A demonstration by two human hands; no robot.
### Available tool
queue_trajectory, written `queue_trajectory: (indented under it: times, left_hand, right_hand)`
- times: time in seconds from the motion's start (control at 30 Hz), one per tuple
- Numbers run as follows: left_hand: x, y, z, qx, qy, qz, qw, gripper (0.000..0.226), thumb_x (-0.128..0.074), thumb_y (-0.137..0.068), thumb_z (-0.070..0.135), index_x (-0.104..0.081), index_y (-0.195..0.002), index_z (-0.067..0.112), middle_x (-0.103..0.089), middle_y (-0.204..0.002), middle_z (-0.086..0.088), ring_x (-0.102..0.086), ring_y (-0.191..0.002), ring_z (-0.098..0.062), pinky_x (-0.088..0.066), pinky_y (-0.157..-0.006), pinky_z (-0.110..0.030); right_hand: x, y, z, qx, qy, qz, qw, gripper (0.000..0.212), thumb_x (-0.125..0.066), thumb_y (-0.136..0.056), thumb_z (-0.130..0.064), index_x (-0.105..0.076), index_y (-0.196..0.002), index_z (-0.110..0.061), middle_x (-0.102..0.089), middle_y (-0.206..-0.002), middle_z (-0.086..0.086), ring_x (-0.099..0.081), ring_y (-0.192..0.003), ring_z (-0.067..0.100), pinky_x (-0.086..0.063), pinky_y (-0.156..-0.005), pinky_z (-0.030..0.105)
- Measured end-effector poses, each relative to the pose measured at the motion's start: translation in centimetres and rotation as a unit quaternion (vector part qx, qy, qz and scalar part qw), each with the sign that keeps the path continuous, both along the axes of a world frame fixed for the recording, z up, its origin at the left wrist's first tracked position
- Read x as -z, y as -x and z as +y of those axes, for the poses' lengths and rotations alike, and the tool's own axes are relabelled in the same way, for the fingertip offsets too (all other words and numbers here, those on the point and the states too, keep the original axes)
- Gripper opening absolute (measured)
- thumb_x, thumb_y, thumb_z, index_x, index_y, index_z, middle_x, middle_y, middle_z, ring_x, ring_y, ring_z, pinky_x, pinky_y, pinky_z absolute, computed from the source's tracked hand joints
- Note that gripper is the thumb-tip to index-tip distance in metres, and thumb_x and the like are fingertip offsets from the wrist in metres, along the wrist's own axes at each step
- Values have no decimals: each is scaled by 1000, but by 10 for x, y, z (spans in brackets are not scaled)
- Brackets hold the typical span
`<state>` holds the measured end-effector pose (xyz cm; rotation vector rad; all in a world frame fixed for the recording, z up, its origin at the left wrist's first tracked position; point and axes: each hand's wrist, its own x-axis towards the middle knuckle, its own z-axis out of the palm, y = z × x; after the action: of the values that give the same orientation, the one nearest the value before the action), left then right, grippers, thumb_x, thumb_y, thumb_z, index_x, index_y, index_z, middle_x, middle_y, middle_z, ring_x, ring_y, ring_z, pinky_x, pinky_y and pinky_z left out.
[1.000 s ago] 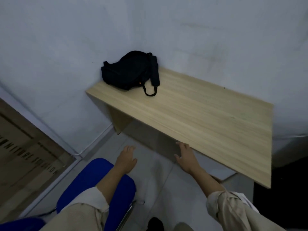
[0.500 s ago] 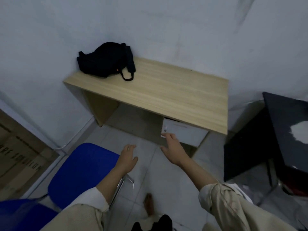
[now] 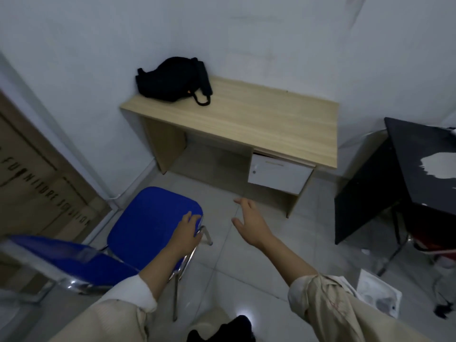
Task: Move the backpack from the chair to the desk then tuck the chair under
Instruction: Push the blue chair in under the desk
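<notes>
The black backpack [image 3: 172, 80] lies on the far left corner of the light wooden desk [image 3: 259, 122], against the wall. The blue chair [image 3: 150, 225] with chrome legs stands on the tiled floor in front of the desk's left side, its seat bare. My left hand [image 3: 186, 232] rests on the seat's front right corner, fingers spread over the edge. Held over the floor between chair and desk, my right hand [image 3: 249, 220] has its fingers apart and holds nothing.
A white drawer [image 3: 278, 174] hangs under the desk's right side. A black table [image 3: 424, 154] stands at the right. A brown cardboard box [image 3: 32, 174] leans at the left wall. A white packet [image 3: 377, 294] lies on the floor at lower right.
I have stepped back from the desk, so more of the room shows. My left hand has come down onto the chair seat's corner. My right hand stays open in the air.
</notes>
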<state>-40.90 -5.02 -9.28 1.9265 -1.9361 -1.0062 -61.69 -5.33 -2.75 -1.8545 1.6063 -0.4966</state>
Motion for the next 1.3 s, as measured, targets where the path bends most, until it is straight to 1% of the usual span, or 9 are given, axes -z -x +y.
queue_trajectory:
  times: [0.13,0.3,0.43,0.7,0.8,0.93,1.0,1.13,1.3]
  left_hand:
    - [-8,-54,16,-37,4,-16,999,57,-50,-94,19,-25,-145,14,-7,-158,-15,-17,-144,-29,-22,-119,-40]
    - [-17,-147,34,-55,-1,-52,997,56,-49,-94,22,-26,-144,16,-8,-159,-14,-19,-144,-28,-23,-118,-38]
    - [-27,-215,46,-39,-15,-83,996,53,-48,-94,21,-28,-143,17,-13,-157,-14,-27,-140,-30,-32,-115,-44]
    - [-41,-344,53,63,34,-107,992,40,-48,-95,21,-44,-133,11,-41,-142,-10,-51,-118,-24,-44,-101,-37]
    - [-39,-367,49,126,56,-145,980,38,-44,-95,36,-53,-125,15,-58,-124,-6,-55,-109,-23,-46,-92,-36]
    - [-33,-376,47,172,90,-196,961,37,-34,-95,45,-60,-90,20,-69,-90,-3,-60,-79,-17,-36,-62,-29]
    - [-27,-378,44,187,119,-202,954,40,-32,-96,44,-59,-83,18,-69,-84,-3,-59,-74,-17,-35,-60,-30]
    - [-25,-384,36,197,172,-178,949,47,-22,-88,50,-57,-80,19,-68,-74,-2,-60,-67,-19,-45,-60,-37]
    - [-23,-384,26,205,222,-155,940,37,-27,-88,47,-54,-82,23,-66,-68,0,-59,-60,-17,-44,-57,-33]
  right_hand:
    - [8,-51,13,-31,-16,-16,999,51,-55,-94,-17,-35,-140,-13,-35,-148,11,-39,-131,24,-31,-108,29]
    - [24,-140,23,-49,-63,-64,995,48,-54,-95,-19,-35,-139,-16,-40,-142,11,-46,-122,23,-31,-94,20]
    - [35,-211,40,-60,-92,-89,990,48,-54,-96,-22,-33,-139,-16,-39,-142,11,-43,-125,24,-33,-99,24]
    - [38,-359,65,-99,-120,-122,980,59,-54,-93,-47,-32,-141,-19,-39,-143,8,-41,-127,23,-38,-107,37]
    - [40,-394,75,-97,-80,-85,988,64,-51,-88,-61,-36,-138,-23,-46,-137,3,-48,-120,21,-42,-101,42]
    - [50,-410,91,-92,-13,17,996,62,-49,-83,-67,-42,-130,-26,-55,-122,1,-55,-103,23,-43,-91,42]
    - [54,-414,91,-84,34,79,993,55,-53,-83,-60,-46,-124,-23,-59,-112,2,-58,-94,24,-44,-81,38]
    - [55,-417,85,-115,117,119,979,32,-54,-81,-43,-54,-99,-16,-62,-83,8,-58,-68,28,-42,-64,35]
    - [55,-415,76,-130,150,149,969,25,-52,-78,-40,-55,-87,-17,-60,-68,4,-53,-55,23,-48,-60,35]
